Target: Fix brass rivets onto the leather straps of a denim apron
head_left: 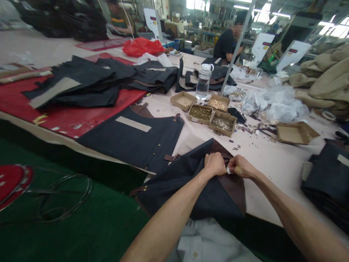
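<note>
A dark navy fabric piece with a brown underside (pixel 180 185) lies partly folded at the table's front edge, its lower part hanging over. My left hand (pixel 216 163) is closed on the fabric near its upper fold. Close beside it, my right hand (pixel 240 166) is closed at the brown side, with something white at its fingertips, perhaps a finger wrap. What the right fingers pinch is hidden. To the left lies another flat navy piece (pixel 133 136) with a beige strip, brown tabs and small brass-coloured studs.
Cardboard trays of small metal fittings (pixel 200 113) stand ahead, near a water bottle (pixel 204 82). Stacked navy pieces (pixel 89 78) lie on a red sheet (pixel 16 96). Plastic bags (pixel 278 103), an open box (pixel 293 134) and a folded pile (pixel 327 174) are rightward. Two people work beyond.
</note>
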`<state>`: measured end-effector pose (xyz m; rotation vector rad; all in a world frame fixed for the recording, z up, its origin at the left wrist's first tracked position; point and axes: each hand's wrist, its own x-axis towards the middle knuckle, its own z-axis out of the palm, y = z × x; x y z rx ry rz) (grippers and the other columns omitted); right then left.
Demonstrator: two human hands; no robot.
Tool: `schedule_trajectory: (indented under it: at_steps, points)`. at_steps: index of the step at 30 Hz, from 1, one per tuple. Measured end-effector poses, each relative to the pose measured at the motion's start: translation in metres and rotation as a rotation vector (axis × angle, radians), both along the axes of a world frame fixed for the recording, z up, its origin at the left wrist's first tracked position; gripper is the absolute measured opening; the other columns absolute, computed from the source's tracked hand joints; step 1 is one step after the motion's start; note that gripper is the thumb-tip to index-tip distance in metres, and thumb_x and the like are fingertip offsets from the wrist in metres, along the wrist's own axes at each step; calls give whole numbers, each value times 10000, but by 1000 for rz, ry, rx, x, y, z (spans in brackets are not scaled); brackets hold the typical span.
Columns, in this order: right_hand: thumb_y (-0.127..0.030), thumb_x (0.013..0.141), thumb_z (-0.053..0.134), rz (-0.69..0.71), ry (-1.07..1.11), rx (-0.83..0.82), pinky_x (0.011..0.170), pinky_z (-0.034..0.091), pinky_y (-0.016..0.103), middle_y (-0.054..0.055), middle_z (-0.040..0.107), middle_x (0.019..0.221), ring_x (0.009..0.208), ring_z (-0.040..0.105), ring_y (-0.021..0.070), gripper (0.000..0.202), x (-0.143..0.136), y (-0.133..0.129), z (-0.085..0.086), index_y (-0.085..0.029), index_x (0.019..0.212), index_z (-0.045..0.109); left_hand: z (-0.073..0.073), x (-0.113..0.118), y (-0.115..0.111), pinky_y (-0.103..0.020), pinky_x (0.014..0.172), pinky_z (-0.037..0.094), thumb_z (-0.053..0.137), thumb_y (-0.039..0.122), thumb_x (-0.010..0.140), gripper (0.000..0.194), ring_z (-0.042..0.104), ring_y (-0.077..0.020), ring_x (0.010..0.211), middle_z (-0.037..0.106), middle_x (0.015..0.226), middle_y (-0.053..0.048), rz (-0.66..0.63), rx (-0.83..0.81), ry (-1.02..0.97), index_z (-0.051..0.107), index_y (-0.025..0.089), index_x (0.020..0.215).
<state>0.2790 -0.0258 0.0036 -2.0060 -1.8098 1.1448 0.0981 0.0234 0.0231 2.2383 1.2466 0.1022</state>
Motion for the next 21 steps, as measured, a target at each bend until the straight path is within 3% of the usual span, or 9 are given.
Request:
schedule_trajectory:
  at_steps: [6,12,14,18,21]
  points:
    - [-127,587,671,-6,-4,-36,461,346,204,12,650,569,502,544,121,97,0,15,1,-138,669,722,-1,-11,-3,-437,939,519,700,269,637,153,732,-299,922,788,857,-79,15,65,-51,785,260,764]
    - [-73,596,642,-6,-16,-3,475,343,203,-13,652,589,512,544,119,230,-3,12,2,-154,792,729,-4,-15,3,-450,926,510,638,177,610,241,731,-284,894,789,844,-42,10,73,-75,785,291,763]
    - [-66,645,622,60,-1,123,551,398,214,-1,687,718,611,586,131,259,-3,0,-1,-177,858,721,-5,-13,4,-462,951,496,643,188,619,235,728,-282,896,788,844,-47,17,57,-67,785,286,778]
    - [-80,813,552,255,-36,534,727,447,272,49,642,932,819,596,171,224,-3,-29,-12,-212,932,689,-10,-8,1,-468,994,467,661,222,634,199,718,-283,934,782,849,-61,25,47,-74,782,271,784]
    - [-90,895,474,315,-135,603,753,437,299,66,591,946,842,574,190,229,-3,-39,-21,-208,991,645,-12,-5,-1,-457,995,465,672,247,642,203,713,-278,947,782,860,-68,15,33,-73,789,267,807]
